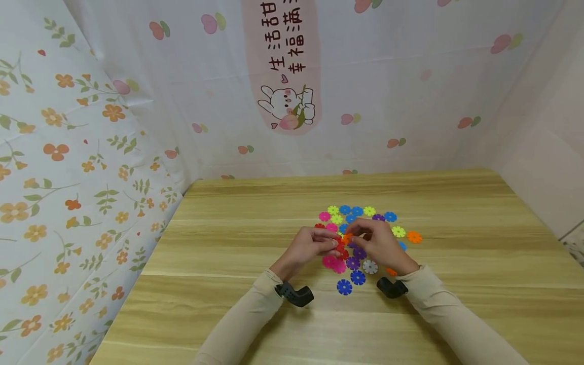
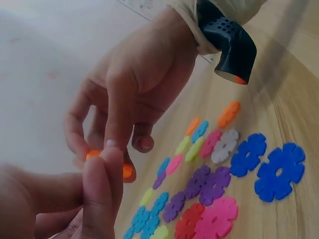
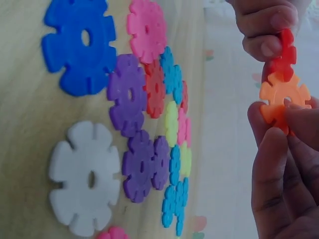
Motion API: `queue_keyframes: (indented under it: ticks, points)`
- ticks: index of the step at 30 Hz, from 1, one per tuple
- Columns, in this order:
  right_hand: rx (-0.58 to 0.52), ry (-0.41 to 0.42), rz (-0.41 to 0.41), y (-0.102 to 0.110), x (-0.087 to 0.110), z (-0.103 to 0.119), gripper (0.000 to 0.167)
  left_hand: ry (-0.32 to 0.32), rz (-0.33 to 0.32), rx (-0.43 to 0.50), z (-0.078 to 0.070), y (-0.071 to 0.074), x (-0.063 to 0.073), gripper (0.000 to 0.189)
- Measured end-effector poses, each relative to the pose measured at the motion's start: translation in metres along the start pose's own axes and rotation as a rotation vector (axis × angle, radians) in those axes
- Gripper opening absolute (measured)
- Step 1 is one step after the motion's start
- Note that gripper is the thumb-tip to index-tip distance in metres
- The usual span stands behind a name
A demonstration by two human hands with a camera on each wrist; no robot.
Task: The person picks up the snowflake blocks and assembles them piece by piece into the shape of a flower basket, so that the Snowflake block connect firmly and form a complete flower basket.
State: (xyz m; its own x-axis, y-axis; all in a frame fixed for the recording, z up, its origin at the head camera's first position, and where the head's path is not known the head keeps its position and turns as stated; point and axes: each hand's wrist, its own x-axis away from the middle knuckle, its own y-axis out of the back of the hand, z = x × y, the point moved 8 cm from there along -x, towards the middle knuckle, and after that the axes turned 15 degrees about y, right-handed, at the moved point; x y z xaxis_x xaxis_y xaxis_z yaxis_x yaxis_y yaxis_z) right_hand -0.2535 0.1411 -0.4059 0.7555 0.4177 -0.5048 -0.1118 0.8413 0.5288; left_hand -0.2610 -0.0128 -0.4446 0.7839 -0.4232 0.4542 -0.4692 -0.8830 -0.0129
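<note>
My left hand (image 1: pixel 315 243) pinches a red slotted flower-shaped disc (image 3: pixel 285 56) between thumb and fingers. Opposite it, my right hand (image 1: pixel 378 243) pinches an orange disc (image 3: pixel 281 92) of the same kind. In the right wrist view the edges of these two discs meet, the red one above and turned nearly edge-on. Fingers cover much of the orange disc in the left wrist view, and the red one is hidden there. Both hands are over a spread of loose discs, among them purple discs (image 3: pixel 127 94) and a white disc (image 3: pixel 84 179).
Two dark blue discs (image 1: pixel 344 287) lie nearest me on the wooden table (image 1: pixel 219 274). Yellow-green, light blue and pink discs lie beyond the hands; an orange disc (image 1: pixel 414 237) is at the far right. A patterned cloth (image 1: pixel 388 101) hangs behind the table.
</note>
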Motion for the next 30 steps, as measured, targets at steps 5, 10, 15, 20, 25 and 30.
queue_keyframes:
  ticks: [5, 10, 15, 20, 25, 30]
  points:
    - [-0.026, -0.004, -0.005, 0.001, -0.002, 0.002, 0.022, -0.02, -0.031, 0.027, -0.005, -0.002, -0.001, 0.019]
    - [-0.007, -0.012, 0.018, -0.001, -0.003, 0.003, 0.021, -0.007, -0.042, 0.077, -0.007, -0.004, -0.002, 0.016]
    - [0.046, -0.025, 0.086, 0.0, -0.004, -0.001, 0.024, -0.002, -0.016, 0.107, -0.004, -0.002, -0.003, 0.014]
    - [0.172, -0.032, 0.24, 0.0, 0.002, -0.01, 0.024, -0.037, -0.026, 0.093, -0.001, 0.007, -0.004, 0.012]
    - [0.294, -0.065, 0.378, -0.009, 0.009, -0.019, 0.024, -0.037, -0.035, 0.103, 0.004, 0.014, -0.003, 0.016]
    - [0.364, -0.051, 0.399, -0.014, 0.009, -0.018, 0.026, -0.042, -0.017, 0.106, 0.002, 0.013, -0.002, 0.028]
